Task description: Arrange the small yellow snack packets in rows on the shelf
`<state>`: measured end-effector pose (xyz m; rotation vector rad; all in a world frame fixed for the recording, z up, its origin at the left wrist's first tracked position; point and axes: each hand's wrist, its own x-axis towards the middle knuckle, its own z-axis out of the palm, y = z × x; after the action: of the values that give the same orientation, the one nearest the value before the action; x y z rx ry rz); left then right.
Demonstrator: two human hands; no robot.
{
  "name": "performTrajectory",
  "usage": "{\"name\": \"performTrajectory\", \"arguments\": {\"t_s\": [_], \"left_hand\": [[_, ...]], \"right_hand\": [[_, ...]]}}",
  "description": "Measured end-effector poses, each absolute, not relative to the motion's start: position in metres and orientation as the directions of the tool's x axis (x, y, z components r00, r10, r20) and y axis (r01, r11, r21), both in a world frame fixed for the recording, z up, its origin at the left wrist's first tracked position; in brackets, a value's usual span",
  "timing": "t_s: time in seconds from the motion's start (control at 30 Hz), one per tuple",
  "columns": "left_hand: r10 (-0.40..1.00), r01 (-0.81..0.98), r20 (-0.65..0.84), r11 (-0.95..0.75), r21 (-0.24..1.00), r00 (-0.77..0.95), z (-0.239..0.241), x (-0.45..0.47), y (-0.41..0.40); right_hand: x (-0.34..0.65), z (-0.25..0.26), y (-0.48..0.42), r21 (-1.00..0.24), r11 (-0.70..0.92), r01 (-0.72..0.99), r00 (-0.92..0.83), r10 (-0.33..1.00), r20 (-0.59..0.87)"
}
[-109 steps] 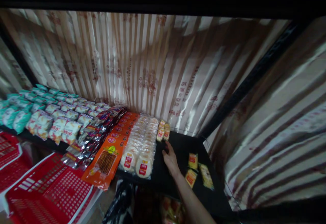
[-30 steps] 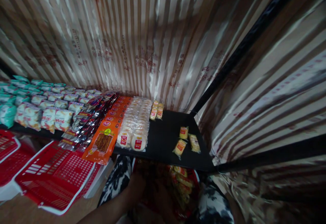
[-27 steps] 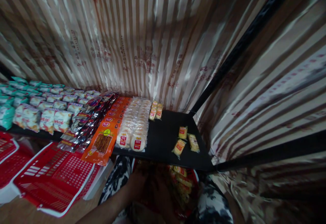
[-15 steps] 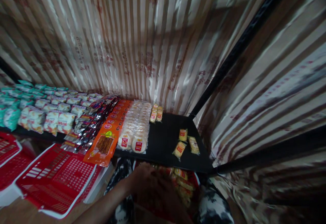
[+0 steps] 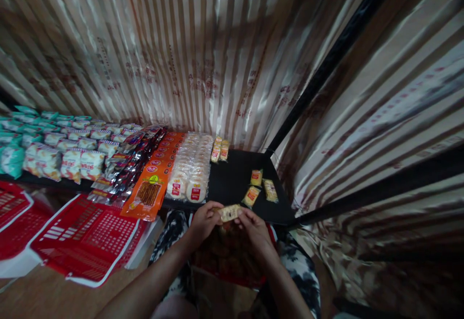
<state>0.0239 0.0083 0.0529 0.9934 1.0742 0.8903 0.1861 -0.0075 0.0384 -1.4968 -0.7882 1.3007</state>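
My left hand [image 5: 206, 218] and my right hand [image 5: 253, 226] pinch the two ends of a small yellow snack packet [image 5: 229, 212], held just in front of the black shelf [image 5: 232, 183]. Both hands are closed on it. Under them sits a red bag [image 5: 224, 256] of similar packets, dark and hard to make out. On the shelf's right part lie three loose yellow packets [image 5: 260, 187], and two more [image 5: 220, 150] stand at the back.
Rows of round white cakes [image 5: 190, 171], orange packs [image 5: 154, 179], dark foil packs [image 5: 126, 164] and white and teal bags [image 5: 54, 150] fill the shelf's left. Red baskets [image 5: 87, 237] lie on the floor at left. Striped shiny fabric [image 5: 203, 58] lines the back and right.
Both hands rose out of the red bag below the shelf and now hold one yellow packet between them. Earlier, my right hand rested on the shelf near the cakes.
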Motion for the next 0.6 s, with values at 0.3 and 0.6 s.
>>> {"name": "performTrajectory", "arguments": {"t_s": [0.3, 0.6], "left_hand": [[0.883, -0.287, -0.410, 0.463, 0.839, 0.227, 0.061, 0.028, 0.009], [0.841, -0.421, -0.455, 0.540, 0.729, 0.292, 0.062, 0.032, 0.017]], "right_hand": [[0.183, 0.046, 0.018, -0.977, -0.210, -0.044, 0.252, 0.944, -0.214], [0.185, 0.050, 0.031, -0.977, -0.211, -0.027, 0.243, 0.947, -0.211]]}}
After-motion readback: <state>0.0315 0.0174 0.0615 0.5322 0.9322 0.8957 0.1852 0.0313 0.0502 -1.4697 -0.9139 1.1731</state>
